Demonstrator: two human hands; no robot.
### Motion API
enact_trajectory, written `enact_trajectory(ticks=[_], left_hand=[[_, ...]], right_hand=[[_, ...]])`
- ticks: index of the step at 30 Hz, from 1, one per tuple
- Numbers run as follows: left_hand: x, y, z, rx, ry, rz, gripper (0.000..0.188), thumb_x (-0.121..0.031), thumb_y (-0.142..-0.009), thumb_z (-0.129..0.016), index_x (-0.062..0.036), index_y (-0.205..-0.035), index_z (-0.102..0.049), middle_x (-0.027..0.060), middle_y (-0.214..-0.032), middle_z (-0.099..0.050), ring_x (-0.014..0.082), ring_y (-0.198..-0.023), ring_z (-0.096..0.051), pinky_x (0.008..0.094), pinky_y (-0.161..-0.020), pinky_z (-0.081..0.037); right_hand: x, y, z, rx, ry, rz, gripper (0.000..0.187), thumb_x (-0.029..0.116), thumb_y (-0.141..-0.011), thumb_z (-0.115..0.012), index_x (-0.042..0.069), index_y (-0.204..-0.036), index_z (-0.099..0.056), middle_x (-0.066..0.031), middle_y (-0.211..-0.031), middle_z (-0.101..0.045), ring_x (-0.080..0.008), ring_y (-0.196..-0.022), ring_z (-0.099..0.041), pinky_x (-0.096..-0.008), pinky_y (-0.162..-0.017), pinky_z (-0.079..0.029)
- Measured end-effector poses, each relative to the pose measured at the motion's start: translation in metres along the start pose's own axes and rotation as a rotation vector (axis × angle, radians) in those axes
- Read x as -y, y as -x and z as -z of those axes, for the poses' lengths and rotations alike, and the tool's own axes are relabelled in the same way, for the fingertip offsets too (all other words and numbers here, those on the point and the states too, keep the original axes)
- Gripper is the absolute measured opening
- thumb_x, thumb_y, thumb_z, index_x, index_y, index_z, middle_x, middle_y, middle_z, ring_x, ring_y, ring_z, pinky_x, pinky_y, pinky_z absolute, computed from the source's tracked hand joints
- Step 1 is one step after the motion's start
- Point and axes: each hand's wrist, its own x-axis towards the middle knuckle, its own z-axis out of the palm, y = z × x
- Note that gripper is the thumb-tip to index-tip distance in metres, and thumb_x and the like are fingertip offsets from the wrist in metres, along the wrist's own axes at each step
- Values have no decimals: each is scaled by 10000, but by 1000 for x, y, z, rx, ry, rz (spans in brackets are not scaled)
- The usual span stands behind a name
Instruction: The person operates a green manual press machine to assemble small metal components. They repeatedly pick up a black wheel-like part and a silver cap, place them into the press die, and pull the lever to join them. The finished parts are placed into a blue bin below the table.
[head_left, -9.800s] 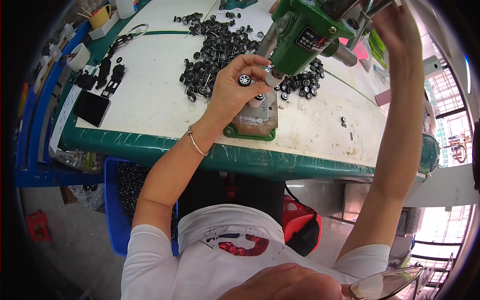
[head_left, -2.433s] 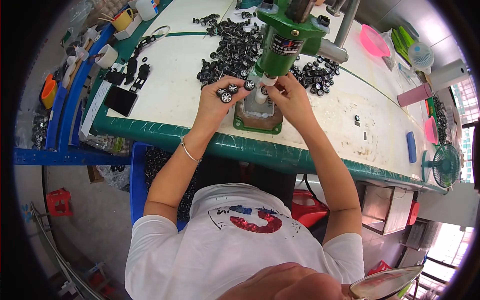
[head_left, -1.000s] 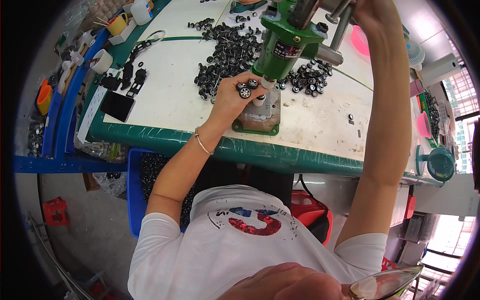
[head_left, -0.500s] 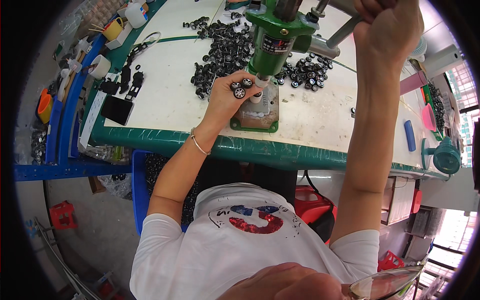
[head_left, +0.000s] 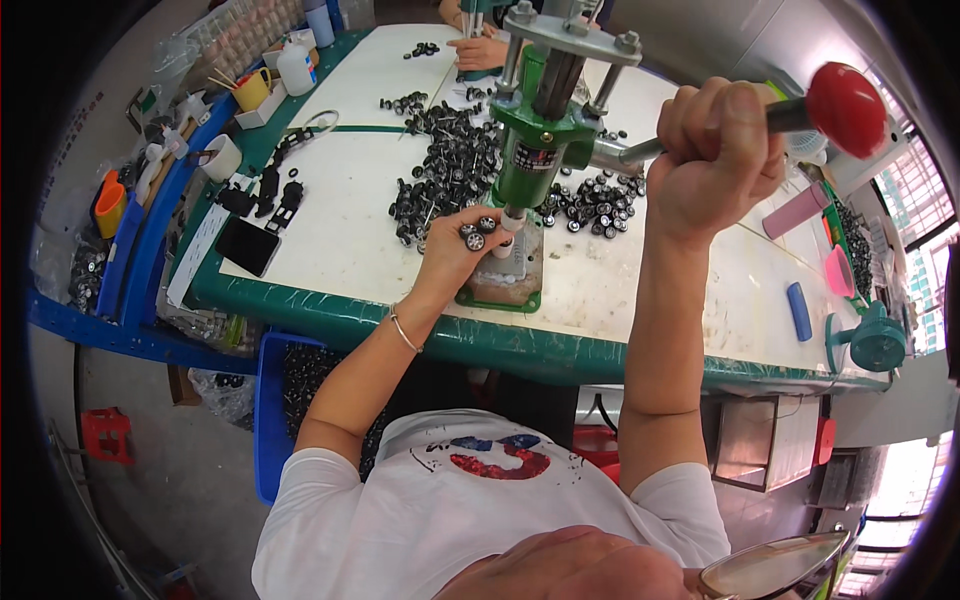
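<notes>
A green hand press (head_left: 535, 135) stands at the table's near edge, its metal ram (head_left: 515, 217) pointing down over a small white post (head_left: 502, 249) on the base plate (head_left: 525, 262). Beside that post, my left hand (head_left: 450, 255) is closed, with black toy wheels (head_left: 475, 241) with silver hubs held at its fingers. Its fingertips are at the ram's lower end; what they pinch there is partly hidden. My right hand (head_left: 715, 160) is wrapped round the press lever (head_left: 788, 116), just short of its red ball knob (head_left: 846, 110).
Behind the press lies a heap of wheels on axles (head_left: 450, 160), with loose wheels (head_left: 600, 205) to its right. A phone (head_left: 248, 247) and black plastic parts (head_left: 285, 205) lie left. A blue roll (head_left: 799, 311) and a small fan (head_left: 872, 337) are right. Another person's hand (head_left: 480, 53) is at the far side.
The view has tilted up, bringing the red knob and the other person's hand into sight. My right hand has come lower and leftward with the lever; my left hand stays by the ram.
</notes>
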Motion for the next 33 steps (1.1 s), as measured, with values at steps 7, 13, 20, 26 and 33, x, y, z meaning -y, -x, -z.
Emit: enact_trajectory(ticks=[7,13,20,26,33], left_hand=[[-2,2,-4,-31,95,76,244,-80,-828,-729,-12,-1059,-693,26,-897,-688,81,-815,-623,238,-745,-492],[5,-4,8,-86,573,186,335,-49,-873,-632,12,-1196,-567,65,-895,-641,160,-833,-636,259,-748,-494],[-6,18,34,-177,742,313,170,-61,-843,-650,-32,-995,-580,40,-763,-595,151,-689,-610,279,-651,-491],[5,46,59,-93,402,271,166,-40,-833,-676,-32,-982,-604,11,-687,-553,97,-571,-526,231,-499,-414],[28,57,55,-168,-511,-29,150,-59,-827,-671,-47,-975,-654,95,-811,-647,210,-739,-633,325,-685,-504]], right_hand=[[-23,-39,0,-119,66,-350,234,163,-911,-598,64,-748,-462,57,-556,-294,-38,-431,-239,-219,-384,-165],[-68,-66,26,-92,42,-685,245,222,-928,-594,83,-768,-470,83,-574,-332,-13,-428,-235,-201,-375,-165],[-72,-50,47,-19,-210,-803,324,371,-981,-502,52,-947,-544,27,-638,-441,-80,-498,-373,-234,-463,-309],[-98,40,102,28,366,-804,309,279,-947,-466,51,-1024,-662,-44,-804,-631,-126,-692,-606,-272,-625,-473],[-109,171,141,663,1088,-301,147,103,-808,-652,68,-950,-655,-89,-972,-594,-294,-935,-554,-405,-806,-447]])
